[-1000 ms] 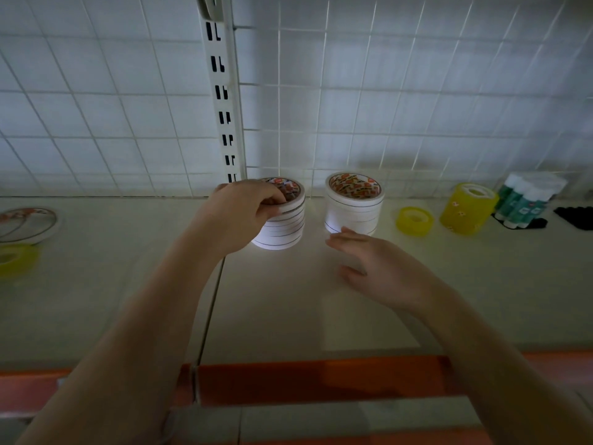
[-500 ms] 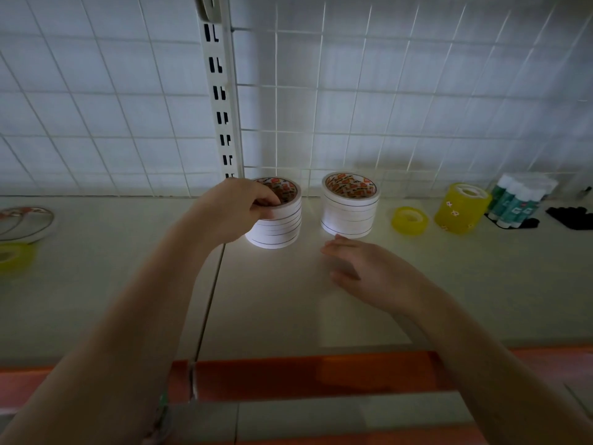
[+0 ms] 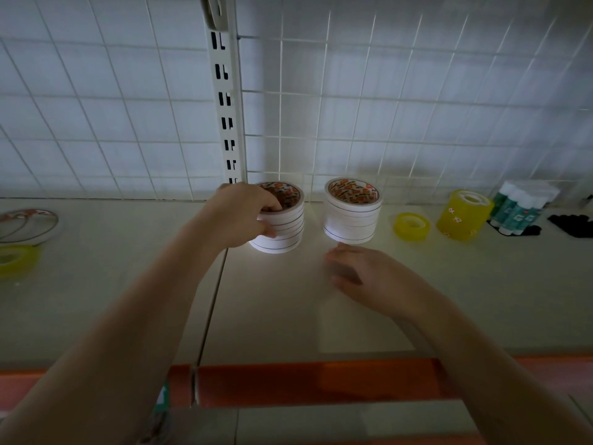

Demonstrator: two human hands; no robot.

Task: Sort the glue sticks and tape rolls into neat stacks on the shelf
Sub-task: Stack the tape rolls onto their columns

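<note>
Two stacks of white tape rolls stand at the back of the shelf [image 3: 288,309]. My left hand [image 3: 239,216] grips the top rolls of the left stack [image 3: 285,226], fingers curled over the rim and thumb on the side. The right stack [image 3: 353,213] stands free. My right hand [image 3: 369,277] lies flat and relaxed on the shelf just in front of it, holding nothing. Further right sit a low yellow tape roll [image 3: 411,227], a taller yellow stack [image 3: 463,218] and several glue sticks [image 3: 516,210].
A wire grid wall [image 3: 385,107] and a slotted upright [image 3: 226,101] back the shelf. Loose thin white rolls [image 3: 29,224] and a yellow roll [image 3: 16,260] lie at far left. Black objects [image 3: 571,223] sit at far right. An orange strip [image 3: 321,380] edges the shelf front.
My right hand has drawn back slightly from the right stack toward the shelf front. My left hand keeps its grip on the left stack.
</note>
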